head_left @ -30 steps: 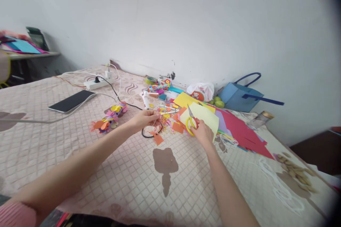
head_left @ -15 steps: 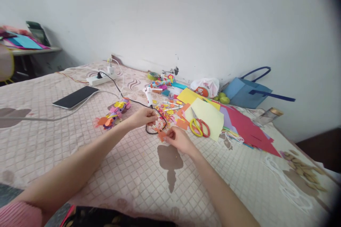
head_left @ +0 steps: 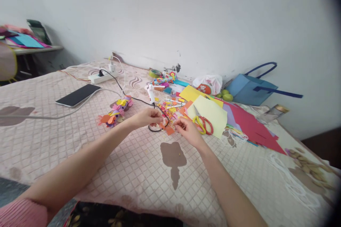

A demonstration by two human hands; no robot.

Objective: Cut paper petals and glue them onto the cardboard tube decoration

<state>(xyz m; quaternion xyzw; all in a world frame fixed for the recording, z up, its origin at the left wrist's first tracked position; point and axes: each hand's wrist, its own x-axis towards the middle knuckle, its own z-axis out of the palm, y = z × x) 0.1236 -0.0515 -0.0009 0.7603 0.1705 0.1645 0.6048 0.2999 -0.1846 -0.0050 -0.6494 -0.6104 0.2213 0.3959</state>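
Note:
My left hand (head_left: pixel 149 117) is pinched closed above the scraps, beside the black cord (head_left: pixel 168 117). Whatever its fingertips hold, if anything, is too small to make out. Just below and right of those fingertips is a piece of orange paper (head_left: pixel 168 130). On the other side of this piece, my right hand (head_left: pixel 187 129) has curled fingers slightly apart, with nothing visible in them. Scissors with yellow and red handles (head_left: pixel 204 125) lie right behind my right hand, on pale yellow paper (head_left: pixel 213 110). A white glue gun (head_left: pixel 150 95) stands behind my left hand.
Left of my left hand lies a tube decorated with paper petals (head_left: pixel 117 111). Farther left are a tablet (head_left: pixel 77 95) and a power strip (head_left: pixel 102 77) with cables. Red sheets (head_left: pixel 255 127), a blue bag (head_left: pixel 247 88), a jar (head_left: pixel 274 112) and white string (head_left: pixel 290 181) are to the right.
My right hand has let go of the orange paper and moved right and away from it. My left hand stays pinched near the same spot. The view has shifted slightly.

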